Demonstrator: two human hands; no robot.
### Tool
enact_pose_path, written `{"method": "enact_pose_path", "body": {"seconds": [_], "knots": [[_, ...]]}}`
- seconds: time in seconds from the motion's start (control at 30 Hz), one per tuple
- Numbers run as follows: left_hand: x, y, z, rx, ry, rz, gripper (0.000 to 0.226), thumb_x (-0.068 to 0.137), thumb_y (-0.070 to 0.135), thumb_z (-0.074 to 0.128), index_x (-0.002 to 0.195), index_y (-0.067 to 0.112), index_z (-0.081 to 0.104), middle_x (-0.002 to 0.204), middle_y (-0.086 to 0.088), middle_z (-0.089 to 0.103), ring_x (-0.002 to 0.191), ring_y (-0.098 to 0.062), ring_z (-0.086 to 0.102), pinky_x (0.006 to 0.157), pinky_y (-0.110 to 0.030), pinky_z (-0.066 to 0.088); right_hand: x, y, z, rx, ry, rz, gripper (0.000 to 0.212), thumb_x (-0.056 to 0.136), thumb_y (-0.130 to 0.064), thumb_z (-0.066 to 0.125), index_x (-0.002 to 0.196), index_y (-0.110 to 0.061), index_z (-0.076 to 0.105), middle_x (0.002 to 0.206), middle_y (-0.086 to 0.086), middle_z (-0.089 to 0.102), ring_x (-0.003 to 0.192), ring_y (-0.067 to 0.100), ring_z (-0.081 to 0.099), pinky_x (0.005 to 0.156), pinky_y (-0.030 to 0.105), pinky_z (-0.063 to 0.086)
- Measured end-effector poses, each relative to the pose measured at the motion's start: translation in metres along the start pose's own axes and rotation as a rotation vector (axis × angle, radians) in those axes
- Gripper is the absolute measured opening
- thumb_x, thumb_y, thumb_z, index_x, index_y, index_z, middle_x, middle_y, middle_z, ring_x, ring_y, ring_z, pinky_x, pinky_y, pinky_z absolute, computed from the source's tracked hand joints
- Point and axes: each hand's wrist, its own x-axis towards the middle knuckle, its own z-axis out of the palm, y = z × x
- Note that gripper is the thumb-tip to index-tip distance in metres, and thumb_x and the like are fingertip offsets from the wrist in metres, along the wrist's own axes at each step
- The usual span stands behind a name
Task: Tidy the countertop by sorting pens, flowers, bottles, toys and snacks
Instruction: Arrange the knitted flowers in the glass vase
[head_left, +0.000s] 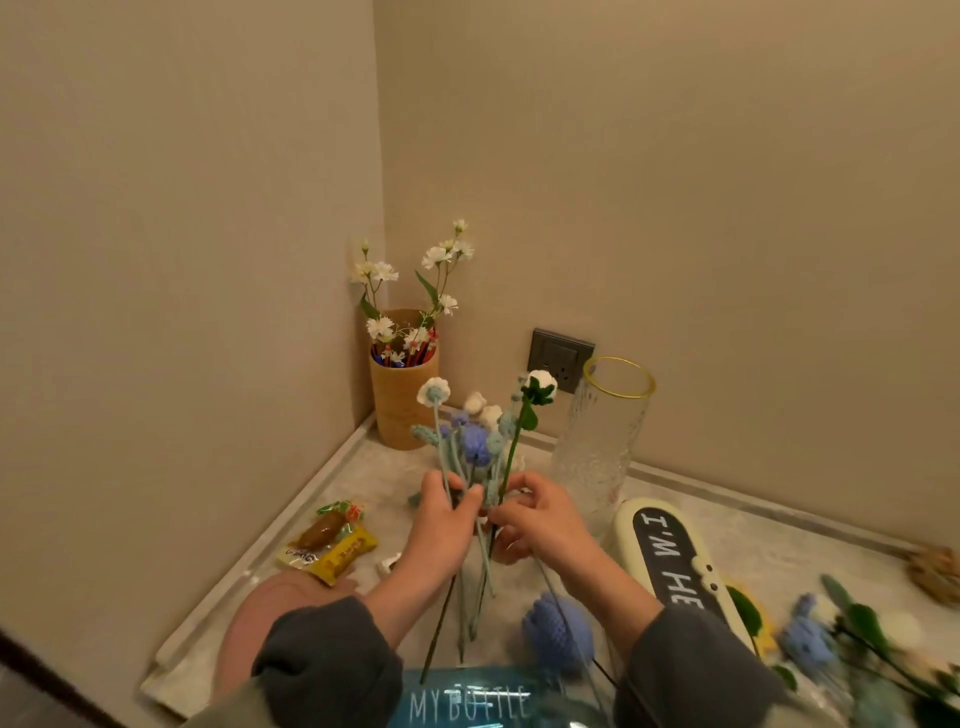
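My left hand (445, 512) is closed around a bunch of crocheted flowers (475, 441), gripping the stems upright above the countertop (363, 467). My right hand (540, 519) is right beside it, fingers pinched on the dark green stem of the white-headed flower at the bunch's right side. The heads, pale blue, violet and white, fan out above my knuckles, and the stem ends hang down below my wrists.

Just behind my right hand stands a clear glass vase (602, 441) with a yellow rim, empty as far as I can see. In the corner beyond my left hand is a tan cylindrical holder (402, 400) with pens (415, 353) and sprigs of small white blossoms (410, 280) in it.

To the left of my left arm lie wrapped snacks (330, 545), yellow and brown packets close together. A cream case with a black panel (670, 556) lies to the right of my right arm. Near my right sleeve a loose violet crocheted flower (558, 636) rests on the surface, and more blurred flowers (841, 639) lie further right. A teal bottle (467, 699) marked "MY BOTTLE" sits at the bottom edge between my sleeves.
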Motion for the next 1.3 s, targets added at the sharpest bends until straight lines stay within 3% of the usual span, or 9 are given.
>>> {"method": "enact_pose_path", "body": {"seconds": [0.17, 0.3, 0.5, 0.63, 0.73, 0.83, 0.97, 1.13, 1.3], "knots": [[-0.016, 0.014, 0.019, -0.02, 0.013, 0.066, 0.02, 0.095, 0.02, 0.054, 0.083, 0.018, 0.038, 0.074, -0.002, 0.047, 0.064, -0.013, 0.046, 0.06, -0.025, 0.041, -0.014, -0.008, -0.026, -0.081, -0.059, -0.058, 0.028, 0.087, 0.003, 0.058, 0.114, 0.002, 0.052, 0.073, 0.017, 0.063, 0.05, 0.019, 0.061, 0.047, 0.027, 0.053], [-0.025, 0.027, 0.032, -0.062, 0.064, 0.142, 0.024, 0.093, 0.017, 0.058, 0.082, 0.015, 0.037, 0.072, -0.002, 0.043, 0.061, -0.012, 0.042, 0.053, -0.014, 0.036, -0.02, -0.013, -0.045, -0.142, -0.091, -0.117, 0.025, 0.087, 0.003, 0.059, 0.111, 0.002, 0.055, 0.063, 0.01, 0.06, 0.049, 0.016, 0.061, 0.049, 0.028, 0.056], [-0.038, 0.055, 0.056, -0.08, 0.086, 0.24, 0.026, 0.09, 0.013, 0.063, 0.083, 0.015, 0.037, 0.074, -0.001, 0.044, 0.064, -0.011, 0.043, 0.057, -0.015, 0.038, -0.028, -0.026, -0.081, -0.208, -0.119, -0.242, 0.016, 0.086, 0.003, 0.059, 0.097, -0.008, 0.06, 0.064, 0.009, 0.062, 0.052, 0.017, 0.064, 0.054, 0.031, 0.057], [-0.042, 0.077, 0.072, -0.067, 0.067, 0.24, 0.02, 0.093, 0.014, 0.058, 0.086, 0.015, 0.04, 0.081, -0.008, 0.049, 0.073, -0.016, 0.049, 0.069, -0.033, 0.046, -0.032, -0.041, -0.1, -0.307, -0.143, -0.305, 0.017, 0.095, -0.002, 0.049, 0.093, -0.009, 0.064, 0.07, 0.009, 0.063, 0.057, 0.019, 0.064, 0.054, 0.025, 0.054], [-0.042, 0.093, 0.081, -0.07, 0.059, 0.256, 0.021, 0.095, 0.01, 0.054, 0.083, 0.017, 0.037, 0.081, -0.007, 0.047, 0.073, -0.016, 0.047, 0.067, -0.029, 0.043, -0.032, -0.054, -0.113, -0.376, -0.128, -0.331, 0.03, 0.099, -0.008, 0.043, 0.077, -0.015, 0.062, 0.069, 0.005, 0.063, 0.058, 0.018, 0.065, 0.054, 0.028, 0.052], [-0.042, 0.109, 0.088, -0.089, 0.059, 0.272, 0.02, 0.096, 0.008, 0.051, 0.084, 0.016, 0.036, 0.083, -0.008, 0.049, 0.075, -0.016, 0.051, 0.07, -0.03, 0.047, -0.031, -0.066, -0.129, -0.426, -0.042, -0.372, 0.028, 0.097, -0.016, 0.052, 0.074, -0.012, 0.067, 0.062, -0.001, 0.065, 0.053, 0.015, 0.064, 0.054, 0.031, 0.054], [-0.041, 0.13, 0.095, -0.155, 0.022, 0.314, 0.02, 0.097, 0.001, 0.045, 0.086, 0.012, 0.034, 0.083, -0.005, 0.048, 0.07, -0.01, 0.055, 0.056, -0.016, 0.05, -0.03, -0.085, -0.143, -0.286, 0.094, -0.423, 0.013, 0.087, -0.017, 0.068, 0.084, -0.007, 0.061, 0.067, 0.006, 0.067, 0.053, 0.018, 0.066, 0.053, 0.033, 0.056], [-0.023, 0.151, 0.105, -0.16, 0.022, 0.355, 0.021, 0.096, 0.001, 0.046, 0.084, 0.014, 0.034, 0.084, -0.011, 0.051, 0.066, -0.017, 0.053, 0.054, -0.026, 0.046, -0.022, -0.122, -0.151, 0.033, 0.133, -0.396, 0.02, 0.093, -0.013, 0.061, 0.108, -0.004, 0.051, 0.084, 0.013, 0.063, 0.047, 0.017, 0.063, 0.049, 0.031, 0.054], [-0.003, 0.174, 0.108, -0.25, -0.04, 0.411, 0.013, 0.099, 0.005, 0.044, 0.089, 0.011, 0.037, 0.085, -0.009, 0.051, 0.06, -0.003, 0.056, 0.055, -0.019, 0.047, -0.005, -0.147, -0.159, 0.136, 0.236, -0.351, 0.027, 0.093, -0.023, 0.063, 0.111, -0.006, 0.051, 0.092, 0.011, 0.064, 0.048, 0.013, 0.06, 0.04, 0.024, 0.046]]}}
